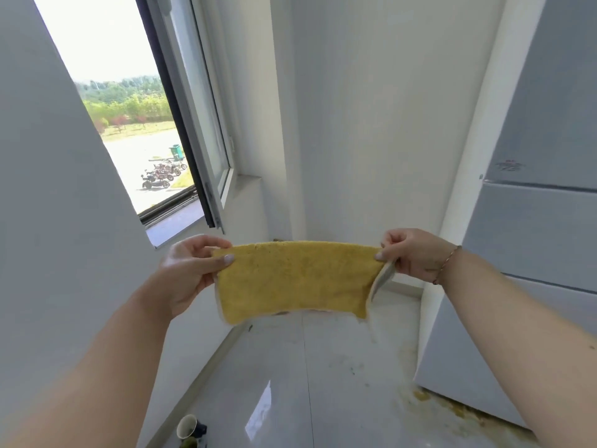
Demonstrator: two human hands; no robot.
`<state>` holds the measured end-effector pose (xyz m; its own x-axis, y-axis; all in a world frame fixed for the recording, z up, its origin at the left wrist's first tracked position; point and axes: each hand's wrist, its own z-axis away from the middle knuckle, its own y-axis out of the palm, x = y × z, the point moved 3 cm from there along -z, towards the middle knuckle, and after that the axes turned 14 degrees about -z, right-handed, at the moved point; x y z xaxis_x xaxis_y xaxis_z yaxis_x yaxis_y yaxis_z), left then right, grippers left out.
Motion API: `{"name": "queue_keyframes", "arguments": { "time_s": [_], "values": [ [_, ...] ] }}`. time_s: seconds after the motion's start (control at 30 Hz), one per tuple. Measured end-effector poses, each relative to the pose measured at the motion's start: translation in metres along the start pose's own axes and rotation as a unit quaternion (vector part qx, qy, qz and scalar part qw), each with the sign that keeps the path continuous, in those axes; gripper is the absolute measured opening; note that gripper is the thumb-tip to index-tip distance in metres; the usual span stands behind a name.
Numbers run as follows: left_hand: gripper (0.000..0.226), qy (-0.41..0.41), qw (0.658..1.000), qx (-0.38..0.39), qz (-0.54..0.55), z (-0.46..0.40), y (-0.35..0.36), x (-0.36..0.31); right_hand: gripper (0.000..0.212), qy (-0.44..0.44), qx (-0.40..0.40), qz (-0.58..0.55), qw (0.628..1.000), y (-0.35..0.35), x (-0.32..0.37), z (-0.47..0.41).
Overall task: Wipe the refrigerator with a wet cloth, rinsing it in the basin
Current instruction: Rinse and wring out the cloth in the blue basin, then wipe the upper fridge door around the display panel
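Note:
A yellow cloth with a pale backing hangs stretched flat in the air between my hands, in front of a white wall corner. My left hand pinches its upper left corner, thumb on the front. My right hand pinches the upper right corner, where the pale edge folds over. The grey refrigerator stands at the right, its door seams visible, about an arm's reach beyond my right hand. No basin is in view.
An open window is at the left, with a sill below it. The glossy tiled floor has yellowish stains along the refrigerator's base. A paper cup and small dark items sit on the floor at the bottom left.

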<state>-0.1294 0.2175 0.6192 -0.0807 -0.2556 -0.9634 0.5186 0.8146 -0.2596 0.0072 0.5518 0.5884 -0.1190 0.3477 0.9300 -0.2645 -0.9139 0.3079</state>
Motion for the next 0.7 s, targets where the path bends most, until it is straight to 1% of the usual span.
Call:
{"name": "queue_keyframes", "arguments": {
  "time_s": [0.07, 0.1, 0.2, 0.23, 0.3, 0.37, 0.43, 0.53, 0.57, 0.63, 0.7],
  "values": [
    [0.042, -0.016, 1.000, -0.002, 0.005, -0.013, 0.016, -0.005, 0.028, -0.001, -0.041, 0.052, 0.998, -0.020, 0.004, 0.008],
    [0.038, -0.025, 1.000, 0.006, -0.001, -0.020, 0.025, -0.008, 0.028, 0.005, -0.058, 0.082, 0.995, -0.030, 0.007, 0.012],
    [0.006, -0.051, 0.997, 0.049, -0.044, -0.042, 0.072, -0.021, 0.013, 0.010, -0.140, 0.149, 0.979, -0.062, 0.020, 0.031],
    [0.003, -0.055, 0.995, 0.058, -0.057, -0.050, 0.093, -0.027, 0.013, 0.007, -0.171, 0.156, 0.973, -0.072, 0.025, 0.037],
    [0.012, -0.050, 0.993, 0.074, -0.072, -0.065, 0.138, -0.043, 0.016, -0.006, -0.206, 0.116, 0.972, -0.086, 0.034, 0.046],
    [0.015, -0.031, 0.991, 0.102, -0.084, -0.074, 0.188, -0.063, 0.021, -0.033, -0.213, 0.020, 0.976, -0.098, 0.042, 0.054],
    [0.017, -0.015, 0.988, 0.129, -0.086, -0.082, 0.241, -0.083, 0.022, -0.062, -0.218, -0.048, 0.973, -0.107, 0.053, 0.063],
    [0.018, -0.002, 0.986, 0.156, -0.064, -0.093, 0.317, -0.112, 0.025, -0.080, -0.225, -0.101, 0.966, -0.123, 0.073, 0.070],
    [0.017, 0.000, 0.985, 0.162, -0.058, -0.096, 0.340, -0.122, 0.025, -0.085, -0.241, -0.118, 0.960, -0.133, 0.079, 0.071],
    [0.017, 0.016, 0.981, 0.183, -0.056, -0.101, 0.380, -0.142, 0.022, -0.090, -0.265, -0.160, 0.946, -0.154, 0.093, 0.075],
    [0.026, 0.041, 0.972, 0.219, -0.080, -0.104, 0.410, -0.155, 0.013, -0.083, -0.262, -0.174, 0.946, -0.171, 0.107, 0.082]
  ]
}}
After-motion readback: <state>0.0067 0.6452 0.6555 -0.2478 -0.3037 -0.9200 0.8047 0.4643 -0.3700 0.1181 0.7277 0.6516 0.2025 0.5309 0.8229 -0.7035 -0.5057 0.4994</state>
